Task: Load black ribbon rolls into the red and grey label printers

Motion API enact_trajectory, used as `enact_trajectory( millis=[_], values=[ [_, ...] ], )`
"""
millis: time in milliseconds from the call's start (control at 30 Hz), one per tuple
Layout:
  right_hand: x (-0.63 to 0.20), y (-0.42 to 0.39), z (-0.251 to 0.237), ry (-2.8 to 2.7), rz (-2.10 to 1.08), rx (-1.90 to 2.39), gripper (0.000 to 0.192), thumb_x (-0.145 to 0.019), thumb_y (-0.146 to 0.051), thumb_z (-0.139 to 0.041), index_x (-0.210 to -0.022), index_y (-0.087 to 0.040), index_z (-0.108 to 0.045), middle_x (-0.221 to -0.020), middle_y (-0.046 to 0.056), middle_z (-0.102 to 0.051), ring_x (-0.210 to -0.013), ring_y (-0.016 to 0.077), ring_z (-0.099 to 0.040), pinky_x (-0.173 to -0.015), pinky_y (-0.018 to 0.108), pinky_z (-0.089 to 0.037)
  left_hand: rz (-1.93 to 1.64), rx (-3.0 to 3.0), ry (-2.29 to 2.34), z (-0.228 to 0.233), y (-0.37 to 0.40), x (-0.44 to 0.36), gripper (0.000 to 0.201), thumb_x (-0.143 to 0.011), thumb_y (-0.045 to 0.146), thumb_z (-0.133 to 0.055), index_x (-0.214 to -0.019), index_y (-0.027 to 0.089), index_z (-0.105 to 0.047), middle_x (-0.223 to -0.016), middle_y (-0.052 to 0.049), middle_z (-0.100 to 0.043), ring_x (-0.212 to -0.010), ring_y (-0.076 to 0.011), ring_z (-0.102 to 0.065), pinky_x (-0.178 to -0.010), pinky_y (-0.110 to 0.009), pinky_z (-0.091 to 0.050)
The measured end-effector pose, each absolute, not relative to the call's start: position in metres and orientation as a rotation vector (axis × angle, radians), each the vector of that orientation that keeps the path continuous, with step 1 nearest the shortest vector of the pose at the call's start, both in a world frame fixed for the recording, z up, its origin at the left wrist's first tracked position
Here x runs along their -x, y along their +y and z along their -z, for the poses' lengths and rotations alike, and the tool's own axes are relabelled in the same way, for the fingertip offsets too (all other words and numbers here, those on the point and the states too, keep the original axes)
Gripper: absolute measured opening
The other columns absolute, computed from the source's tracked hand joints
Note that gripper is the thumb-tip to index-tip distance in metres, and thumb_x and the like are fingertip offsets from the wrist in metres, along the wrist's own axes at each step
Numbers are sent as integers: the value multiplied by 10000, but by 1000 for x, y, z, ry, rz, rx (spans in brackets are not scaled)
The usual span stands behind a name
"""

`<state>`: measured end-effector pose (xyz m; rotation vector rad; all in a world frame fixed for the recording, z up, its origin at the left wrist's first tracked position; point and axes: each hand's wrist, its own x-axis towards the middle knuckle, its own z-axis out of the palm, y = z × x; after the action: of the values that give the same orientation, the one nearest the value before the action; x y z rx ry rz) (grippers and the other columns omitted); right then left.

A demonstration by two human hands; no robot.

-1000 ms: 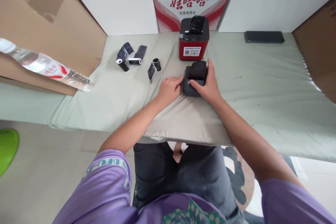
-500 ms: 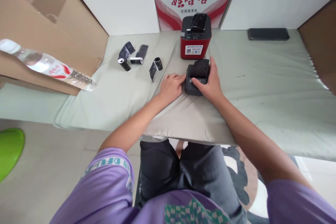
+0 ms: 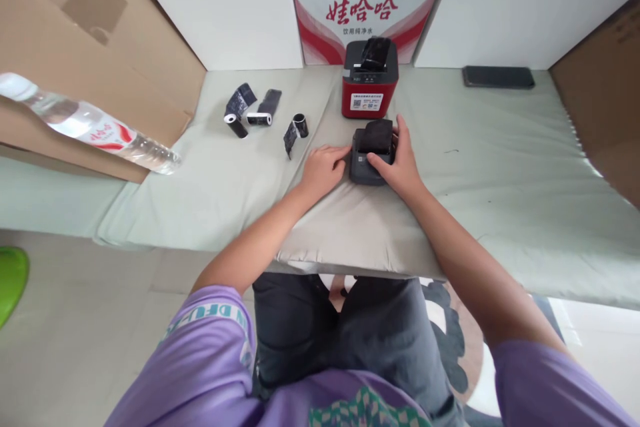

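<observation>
By the half-open fingers (image 3: 402,132) of the right hand (image 3: 405,168), one small black plastic printer (image 3: 364,174) is grasped on the grey-green cloth-covered counter (image 3: 480,160). Its left edge is touched by the outstretched index finger (image 3: 341,149) of the released left hand (image 3: 323,170). Behind it, one red-and-black boxy printer (image 3: 369,88) is set; leftward, three small black rolls (image 3: 240,128) and one clear plastic bottle (image 3: 95,125); rightward, one flat black phone (image 3: 499,77).

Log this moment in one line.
left hand: at black device's left side | right hand: around its right side | red device: behind it | black rolls: off left
</observation>
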<state>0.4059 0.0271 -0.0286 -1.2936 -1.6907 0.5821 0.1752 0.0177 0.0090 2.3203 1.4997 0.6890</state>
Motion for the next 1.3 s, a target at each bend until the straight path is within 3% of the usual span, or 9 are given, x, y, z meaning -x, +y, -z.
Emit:
enact_trajectory(
  millis=[267, 433, 567, 800, 933, 1133, 1200, 1300],
  values=[
    [-413, 29, 26, -1680, -719, 1232, 1094, -873, -518, -734, -1786, -249, -194, -1731, 205, -450, -1571, 367, -550, -1343, 577, -462, -723, -2294, 1477, -9, 19, -172, 538, -992, 74, -521, -1432, 203, -802, -1436, -90, -819, -1330, -270, -766, -1219, -465, -556],
    [-421, 31, 23, -1700, -822, 1184, 1095, -822, -414, -722, -1783, -275, -215, -1728, 164, -488, -1639, 359, -491, -1377, 560, -426, -709, -2298, 1476, -10, 19, -171, 533, -994, 80, -526, -1448, 176, -790, -1426, -99, -823, -1333, -283, -764, -1207, -463, -561],
    [-425, 36, 23, -1671, -870, 1190, 1027, -825, -414, -702, -1760, -296, -294, -1692, 132, -548, -1615, 349, -525, -1362, 543, -455, -707, -2299, 1470, -11, 18, -171, 531, -1001, 82, -525, -1454, 181, -785, -1429, -99, -821, -1334, -282, -763, -1208, -468, -563],
    [-426, 40, 18, -1568, -857, 1169, 906, -797, -690, -800, -1574, -292, -554, -1552, 148, -693, -1434, 381, -684, -1240, 576, -565, -766, -2290, 1404, -8, 20, -169, 508, -997, 74, -538, -1426, 156, -798, -1417, -108, -825, -1331, -265, -771, -1217, -428, -578],
    [-424, 37, 9, -1434, -760, 1227, 860, -783, -954, -715, -1305, -270, -711, -1231, 128, -805, -1191, 346, -770, -1143, 568, -620, -782, -2287, 1343, -4, 23, -169, 525, -982, 52, -533, -1424, 152, -798, -1413, -103, -827, -1333, -251, -771, -1224, -409, -580],
    [-426, 34, -1, -1370, -731, 1311, 863, -772, -1092, -551, -961, -262, -696, -952, 91, -741, -944, 305, -745, -1003, 558, -666, -767, -2270, 1310, 0, 23, -168, 545, -976, 61, -537, -1440, 189, -794, -1407, -87, -829, -1336, -240, -766, -1216, -396, -587],
    [-428, 35, -1, -1407, -716, 1373, 874, -795, -1105, -482, -947, -268, -679, -911, 90, -705, -929, 315, -741, -983, 569, -669, -753, -2264, 1297, -1, 22, -168, 553, -975, 63, -534, -1449, 190, -789, -1413, -88, -826, -1338, -238, -765, -1219, -392, -583],
    [-431, 36, 0, -1447, -692, 1483, 939, -862, -1092, -341, -1157, -274, -697, -951, 100, -717, -970, 332, -768, -940, 561, -679, -733, -2260, 1277, -4, 20, -168, 553, -980, 63, -524, -1454, 182, -784, -1417, -93, -824, -1333, -238, -767, -1213, -389, -584]
  ],
)
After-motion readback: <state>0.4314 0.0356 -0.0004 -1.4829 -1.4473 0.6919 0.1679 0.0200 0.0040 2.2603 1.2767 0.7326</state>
